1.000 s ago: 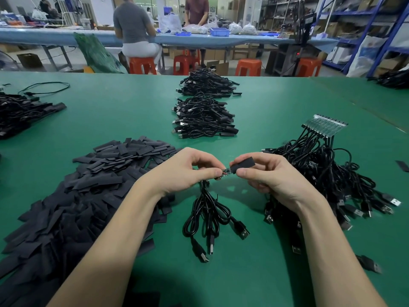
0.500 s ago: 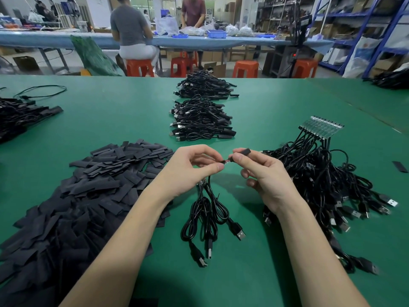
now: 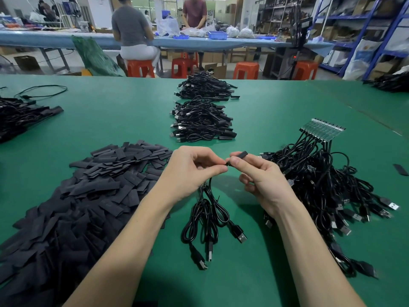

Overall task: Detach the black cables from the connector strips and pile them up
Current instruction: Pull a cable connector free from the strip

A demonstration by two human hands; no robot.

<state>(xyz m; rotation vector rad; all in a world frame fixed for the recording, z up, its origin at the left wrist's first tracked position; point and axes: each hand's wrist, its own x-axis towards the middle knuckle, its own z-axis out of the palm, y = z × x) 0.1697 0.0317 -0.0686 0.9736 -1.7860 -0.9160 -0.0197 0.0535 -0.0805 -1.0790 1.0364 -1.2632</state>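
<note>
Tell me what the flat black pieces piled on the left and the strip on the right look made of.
Flat black pieces: thin matte sleeves, likely heat-shrink or soft plastic; they lie flat and overlap limply. Connector strip: seemingly clear glossy plastic, since the green table shows through.

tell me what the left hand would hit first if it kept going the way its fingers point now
The left hand points right, fingertips nearly meeting the right hand. It would likely hit that hand's thumb and the small black sleeve pinched there first; the cable bundle lies beyond.
</note>
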